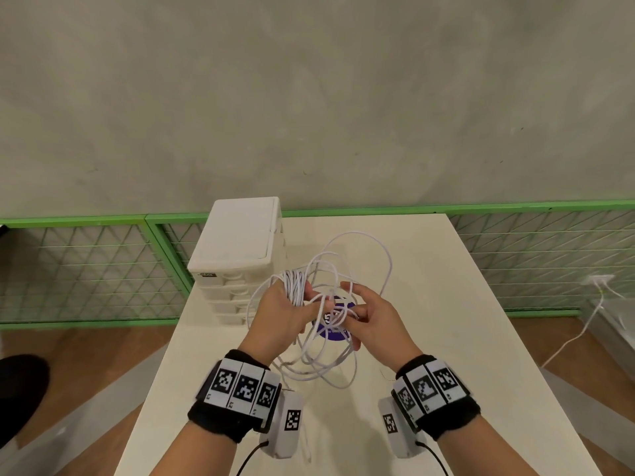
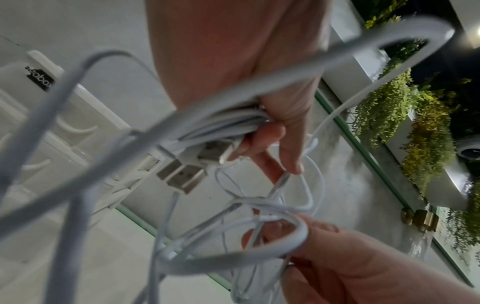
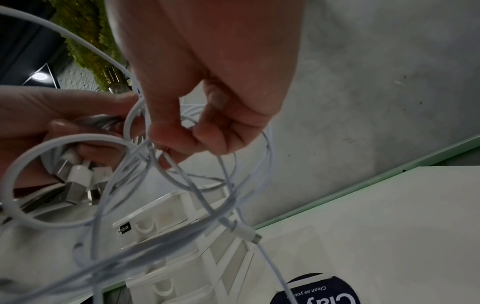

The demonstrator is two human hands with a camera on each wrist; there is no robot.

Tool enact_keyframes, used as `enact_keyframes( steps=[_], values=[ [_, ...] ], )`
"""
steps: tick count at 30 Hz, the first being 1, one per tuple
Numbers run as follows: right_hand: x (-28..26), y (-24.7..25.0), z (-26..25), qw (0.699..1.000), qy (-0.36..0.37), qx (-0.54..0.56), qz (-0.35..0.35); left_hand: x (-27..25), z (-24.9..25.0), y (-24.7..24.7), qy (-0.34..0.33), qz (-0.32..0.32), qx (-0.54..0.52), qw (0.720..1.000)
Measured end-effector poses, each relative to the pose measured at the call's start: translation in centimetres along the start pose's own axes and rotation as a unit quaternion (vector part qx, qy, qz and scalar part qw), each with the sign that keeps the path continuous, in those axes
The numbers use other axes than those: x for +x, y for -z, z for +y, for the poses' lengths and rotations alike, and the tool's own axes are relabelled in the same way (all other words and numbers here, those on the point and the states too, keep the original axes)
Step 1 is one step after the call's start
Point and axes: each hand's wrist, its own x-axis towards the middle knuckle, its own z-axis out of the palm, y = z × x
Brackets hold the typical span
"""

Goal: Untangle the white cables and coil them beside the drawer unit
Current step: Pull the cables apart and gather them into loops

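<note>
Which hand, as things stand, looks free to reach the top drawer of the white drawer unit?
Probably neither: the left hand grips a bundle of white cables, the right hand pinches a strand, and loops hang before the drawer unit.

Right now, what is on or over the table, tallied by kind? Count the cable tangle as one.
White plastic drawer unit: 1
Tangle of thin white cables, held over the table: 1
Round dark blue sticker on the white table: 1
Hands gripping cable, left hand and right hand: 2
Total: 5
</note>
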Motion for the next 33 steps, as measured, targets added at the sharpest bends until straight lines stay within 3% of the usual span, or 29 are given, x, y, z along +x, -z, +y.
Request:
enact_keyframes(
  steps=[4, 9, 13, 16, 19, 21, 27, 33],
  values=[
    [-0.4, 0.3, -0.7, 0.999, -0.017, -0.012, 0.049, 0.3, -0.1, -0.2, 0.006, 0.031, 0.006, 0.999],
    [-0.5, 1.3, -2.2, 0.966, 0.029, -0.200, 0.159, -0.1, -0.4, -0.6, 0.010, 0.024, 0.040, 0.999],
    [-0.6, 1.2, -2.6, 0.954, 0.055, -0.220, 0.196, 0.0, -0.6, -1.0, 0.006, 0.022, 0.033, 0.999],
    [-0.4, 1.0, -2.1, 0.984, 0.061, -0.126, 0.114, -0.5, -0.3, -1.3, -0.012, 0.017, 0.041, 0.999],
    [-0.1, 0.7, -1.7, 0.991, 0.070, -0.095, 0.063, -0.7, -0.5, -1.4, -0.009, 0.007, 0.068, 0.998],
    [0.0, 1.2, -1.7, 0.991, 0.064, -0.078, 0.088, -0.5, -1.0, -1.0, 0.006, 0.000, 0.072, 0.997],
    [0.1, 4.5, -2.1, 0.972, 0.022, 0.197, 0.130, 0.0, -1.0, 0.7, 0.029, -0.013, 0.062, 0.998],
    [-0.2, 5.1, -1.3, 0.947, 0.052, 0.258, 0.185, 0.3, -0.5, 1.1, 0.036, -0.013, -0.006, 0.999]
  ],
)
